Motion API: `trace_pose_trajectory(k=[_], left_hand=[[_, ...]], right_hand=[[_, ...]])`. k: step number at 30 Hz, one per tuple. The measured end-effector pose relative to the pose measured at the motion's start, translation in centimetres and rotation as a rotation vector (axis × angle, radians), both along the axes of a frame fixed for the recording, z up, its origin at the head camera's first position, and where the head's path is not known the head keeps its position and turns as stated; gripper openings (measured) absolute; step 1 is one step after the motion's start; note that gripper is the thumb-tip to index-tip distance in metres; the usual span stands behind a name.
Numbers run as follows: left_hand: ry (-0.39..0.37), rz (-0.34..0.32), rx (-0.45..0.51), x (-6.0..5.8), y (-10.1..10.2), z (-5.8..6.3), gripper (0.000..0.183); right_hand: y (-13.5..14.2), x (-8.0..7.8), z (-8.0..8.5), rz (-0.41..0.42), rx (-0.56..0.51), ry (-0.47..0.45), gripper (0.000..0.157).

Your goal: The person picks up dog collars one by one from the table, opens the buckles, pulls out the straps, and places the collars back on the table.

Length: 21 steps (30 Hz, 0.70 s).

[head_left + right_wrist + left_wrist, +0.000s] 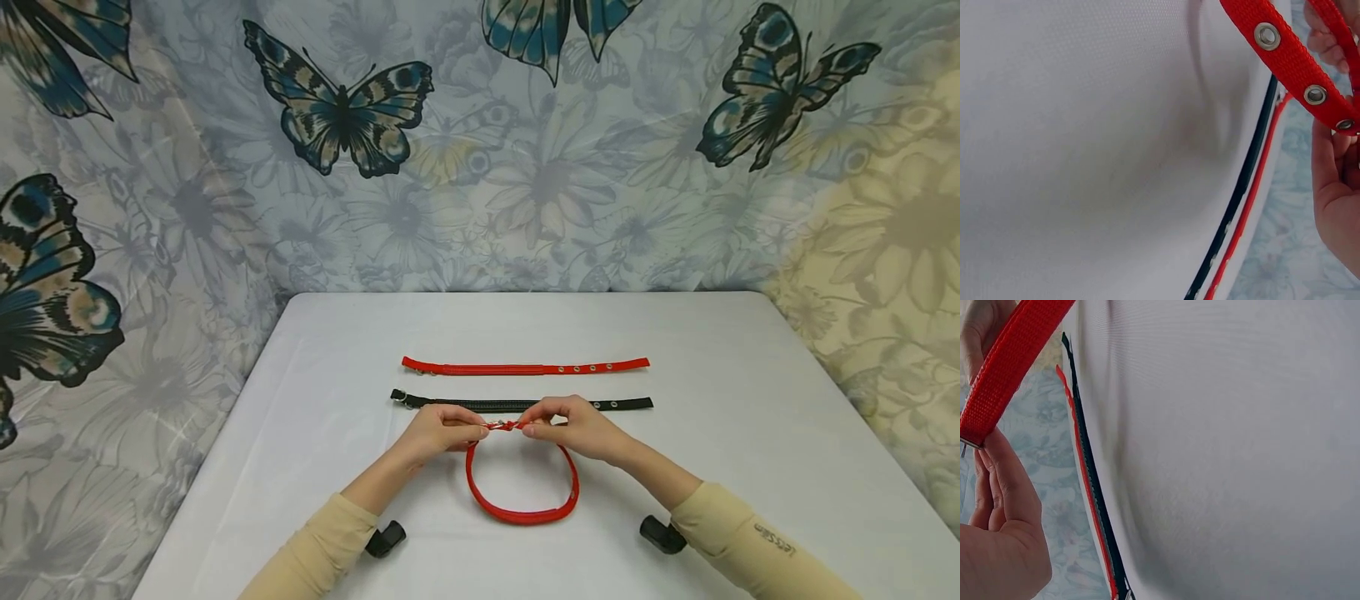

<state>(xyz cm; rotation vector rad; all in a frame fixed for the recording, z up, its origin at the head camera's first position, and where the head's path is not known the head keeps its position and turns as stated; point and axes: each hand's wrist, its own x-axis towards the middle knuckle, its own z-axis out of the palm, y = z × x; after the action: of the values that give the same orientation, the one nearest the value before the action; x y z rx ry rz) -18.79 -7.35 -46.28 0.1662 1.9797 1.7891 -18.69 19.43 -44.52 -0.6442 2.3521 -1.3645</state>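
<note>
A red webbing collar [525, 517] is bent into a loop toward the person, its two ends brought together between the hands. My left hand [450, 427] pinches the end with the metal buckle [971, 444]. From the other side, my right hand [573, 427] pinches the strap end, thumb and forefinger close to the buckle. Metal-ringed eyelets [1315, 95] run along this end in the right wrist view. The strap overlaps the buckle in the head view; I cannot tell whether it is threaded through.
Beyond the hands a black collar [480, 406] lies straight across the white table [337, 333], partly covered by both hands. Behind it a second red collar [525, 369] lies parallel. Black wrist cameras [386, 540] sit at both cuffs. Butterfly-printed cloth [540, 192] hangs behind the table.
</note>
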Motion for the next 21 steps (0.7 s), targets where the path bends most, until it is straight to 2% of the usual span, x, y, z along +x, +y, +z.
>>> trace_pose_trajectory(k=[7, 12, 18, 21], left_hand=[[-0.011, 0.010, 0.017, 0.09, -0.15, -0.26, 0.024], [-0.013, 0.008, 0.009, 0.07, -0.14, -0.11, 0.025], [-0.021, 0.012, 0.011, 0.06, -0.10, -0.13, 0.024], [-0.021, 0.010, 0.016, 0.12, -0.16, -0.07, 0.024]], right_hand=[[0.31, -0.10, 0.23, 0.080, 0.006, 0.039, 0.024], [0.45, -0.34, 0.54, 0.110, 0.024, 0.054, 0.021], [0.29, -0.39, 0.44, 0.075, 0.016, 0.015, 0.023], [-0.08, -0.21, 0.21, 0.016, 0.004, -0.036, 0.026]])
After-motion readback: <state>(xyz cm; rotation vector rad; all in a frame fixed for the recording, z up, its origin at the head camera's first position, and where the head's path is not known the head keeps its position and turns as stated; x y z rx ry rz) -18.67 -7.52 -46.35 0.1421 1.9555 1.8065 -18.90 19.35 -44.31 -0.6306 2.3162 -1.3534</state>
